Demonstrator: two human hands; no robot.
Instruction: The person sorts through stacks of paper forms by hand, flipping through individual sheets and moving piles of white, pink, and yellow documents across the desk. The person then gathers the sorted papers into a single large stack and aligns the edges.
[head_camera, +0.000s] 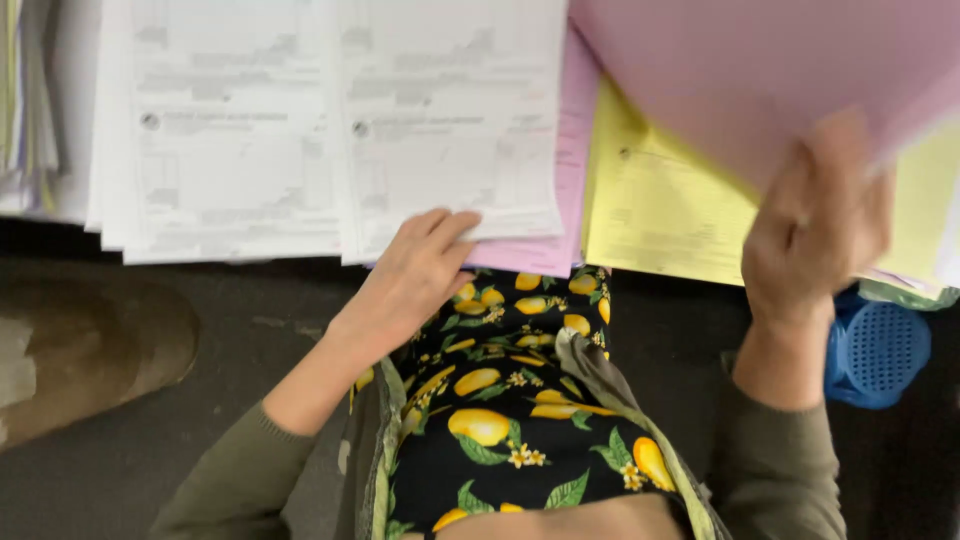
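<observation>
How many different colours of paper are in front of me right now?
3. White sheets lie at left and centre, under the left hand. The yellow sheet lies right of centre. Pink paper is lifted by the right hand; more may be hidden beneath.

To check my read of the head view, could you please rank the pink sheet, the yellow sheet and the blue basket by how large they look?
1. Pink sheet, largest, though raised nearer the camera by the right hand.
2. Yellow sheet, partly covered.
3. Blue basket, smallest, partly hidden.
</observation>
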